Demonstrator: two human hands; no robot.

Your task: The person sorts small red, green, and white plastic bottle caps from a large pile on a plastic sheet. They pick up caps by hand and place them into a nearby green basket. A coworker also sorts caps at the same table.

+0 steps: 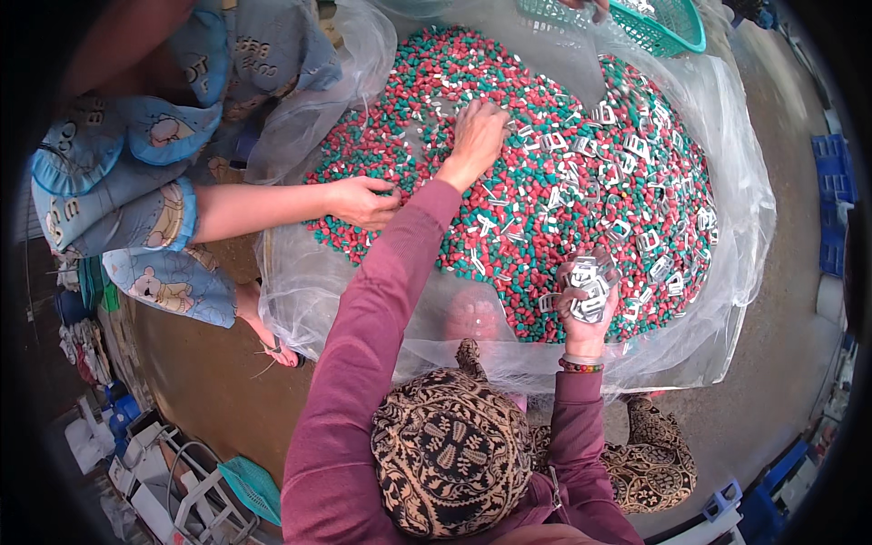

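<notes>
A wide pile of small red and green pieces [536, 254], mixed with white bits, spreads over a clear plastic sheet [745, 163]. My left hand [479, 141] reaches into its upper middle, fingers bent down and drawn together on the pieces; what they hold, if anything, is hidden. Palm up at the pile's near right, my right hand [581, 331] is closed around several silver-white buckles [590, 282]. More loose buckles [648, 241] lie scattered over the pile's right half. A co-worker's hand [363, 202] rests at the pile's left side, close to my left forearm.
On the left sits a co-worker in blue bear-print clothing [163, 263]. A green plastic basket [663, 27] stands at the far edge, where part of another hand [595, 7] shows. Blue crates [831, 182] line the right side; mixed clutter and a green basket [250, 486] lie lower left.
</notes>
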